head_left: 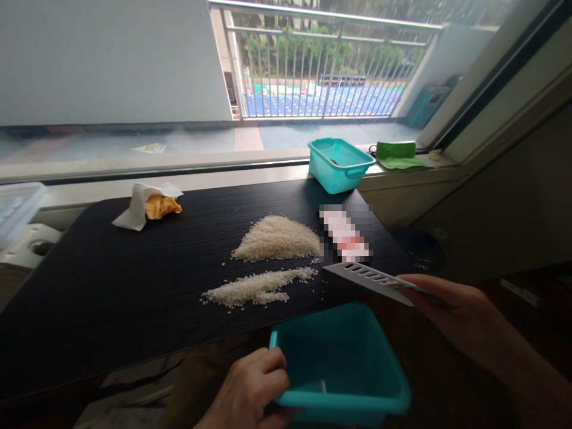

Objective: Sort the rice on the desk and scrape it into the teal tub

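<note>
My left hand [250,387] is closed on the near-left rim of a teal plastic tub [344,363], held just below the front edge of the black table [111,286]. My right hand [451,310] grips a flat grey slotted scraper [370,279] that points left over the table's front right corner. Rice lies on the table in two lots: a larger heap [279,238] and a thinner strip [259,287] nearer the edge. The scraper's tip is just right of the strip, not touching it.
A second teal tub [340,164] sits at the back right by the window sill. A white cloth with something yellow [149,205] lies at the back left. A blurred white and red packet [346,233] is beside the heap. A green bag [397,155] rests on the sill.
</note>
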The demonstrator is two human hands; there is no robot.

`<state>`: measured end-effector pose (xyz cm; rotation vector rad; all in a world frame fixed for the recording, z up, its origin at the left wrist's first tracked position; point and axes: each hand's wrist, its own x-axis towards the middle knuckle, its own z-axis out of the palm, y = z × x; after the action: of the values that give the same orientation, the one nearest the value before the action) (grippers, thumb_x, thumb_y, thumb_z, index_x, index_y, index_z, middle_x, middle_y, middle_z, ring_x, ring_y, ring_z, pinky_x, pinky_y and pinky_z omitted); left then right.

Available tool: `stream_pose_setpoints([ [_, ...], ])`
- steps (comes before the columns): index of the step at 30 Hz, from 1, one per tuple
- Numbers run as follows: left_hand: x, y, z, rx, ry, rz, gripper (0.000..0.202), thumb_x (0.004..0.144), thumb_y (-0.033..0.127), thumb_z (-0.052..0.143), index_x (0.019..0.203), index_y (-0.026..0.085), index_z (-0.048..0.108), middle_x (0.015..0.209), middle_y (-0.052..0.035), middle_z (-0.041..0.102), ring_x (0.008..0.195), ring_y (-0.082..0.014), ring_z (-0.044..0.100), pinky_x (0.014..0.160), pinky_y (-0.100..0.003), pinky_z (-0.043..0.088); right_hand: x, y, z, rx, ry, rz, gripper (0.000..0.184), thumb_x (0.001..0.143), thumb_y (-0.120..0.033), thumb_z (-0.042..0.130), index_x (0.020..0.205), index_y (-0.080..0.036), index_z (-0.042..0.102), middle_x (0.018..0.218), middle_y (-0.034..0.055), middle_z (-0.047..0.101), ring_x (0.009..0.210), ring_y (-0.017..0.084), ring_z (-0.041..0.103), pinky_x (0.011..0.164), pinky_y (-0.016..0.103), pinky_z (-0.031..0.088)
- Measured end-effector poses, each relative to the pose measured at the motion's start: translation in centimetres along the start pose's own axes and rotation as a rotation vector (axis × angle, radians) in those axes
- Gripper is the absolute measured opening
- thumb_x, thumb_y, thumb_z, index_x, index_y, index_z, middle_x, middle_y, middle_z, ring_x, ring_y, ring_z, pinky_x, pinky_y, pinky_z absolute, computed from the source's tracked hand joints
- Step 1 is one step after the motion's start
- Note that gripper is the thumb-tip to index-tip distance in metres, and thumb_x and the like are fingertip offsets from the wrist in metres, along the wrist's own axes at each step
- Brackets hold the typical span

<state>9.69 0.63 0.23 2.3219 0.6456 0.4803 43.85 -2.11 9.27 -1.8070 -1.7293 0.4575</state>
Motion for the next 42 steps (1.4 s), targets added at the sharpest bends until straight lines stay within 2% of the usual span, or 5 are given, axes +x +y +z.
stream_pose_setpoints([
  [5, -0.4, 0.2, -0.4, 0.002, -0.003, -0.017, 0.029, 0.095, 0.032, 0.054, 0.07, 0.018, 0.052, 0.081, -0.0015, 0.059, 0.07, -0.0138, 0.056, 0.061, -0.022, 0.041, -0.5, -1.4, -0.8, 0.074, -0.19, -0.059, 0.02, 0.09, -0.039, 0.059, 0.094, -0.029, 0.076, 0.087, -0.0012, 0.079, 0.073, 0.02, 0.075, 0.062, 0.022, 0.059],
  [11, -0.8, 0.3, -1.0, 0.038, 0.003, 0.003, 0.032, 0.097, 0.036, 0.051, 0.07, 0.018, 0.052, 0.08, -0.0019, 0.059, 0.068, -0.014, 0.056, 0.059, -0.022, 0.041, 1.2, -1.2, -0.3, 0.024, -0.003, -0.061, 0.026, 0.089, -0.045, 0.059, 0.095, -0.026, 0.076, 0.09, 0.0023, 0.079, 0.074, 0.024, 0.074, 0.063, 0.028, 0.06],
  [28, -0.8, 0.0, -0.8, 0.027, -0.004, -0.003, 0.03, 0.096, 0.034, 0.053, 0.07, 0.018, 0.052, 0.079, -0.002, 0.059, 0.068, -0.0142, 0.056, 0.059, -0.022, 0.04, 3.2, -0.9, 0.9, 0.067, -0.097, -0.054, 0.027, 0.091, -0.042, 0.058, 0.099, -0.022, 0.074, 0.094, 0.0033, 0.078, 0.078, 0.022, 0.071, 0.068, 0.026, 0.057],
  [33, -0.7, 0.1, -0.7, 0.021, 0.009, -0.011, 0.028, 0.094, 0.031, 0.054, 0.069, 0.019, 0.052, 0.078, -0.0013, 0.058, 0.067, -0.014, 0.055, 0.059, -0.021, 0.04, 2.8, -0.4, 0.6, 0.064, -0.174, -0.057, 0.027, 0.091, -0.042, 0.057, 0.1, -0.024, 0.074, 0.092, 0.0025, 0.078, 0.077, 0.021, 0.071, 0.066, 0.025, 0.058],
  [42, -0.5, 0.2, -0.8, 0.021, 0.0, -0.009, 0.027, 0.095, 0.031, 0.053, 0.071, 0.019, 0.051, 0.079, -0.0017, 0.06, 0.068, -0.014, 0.057, 0.059, -0.022, 0.041, 1.3, -0.2, 0.0, 0.065, -0.134, -0.031, 0.026, 0.09, -0.043, 0.058, 0.095, -0.026, 0.076, 0.088, 0.0013, 0.079, 0.075, 0.022, 0.073, 0.063, 0.024, 0.059],
])
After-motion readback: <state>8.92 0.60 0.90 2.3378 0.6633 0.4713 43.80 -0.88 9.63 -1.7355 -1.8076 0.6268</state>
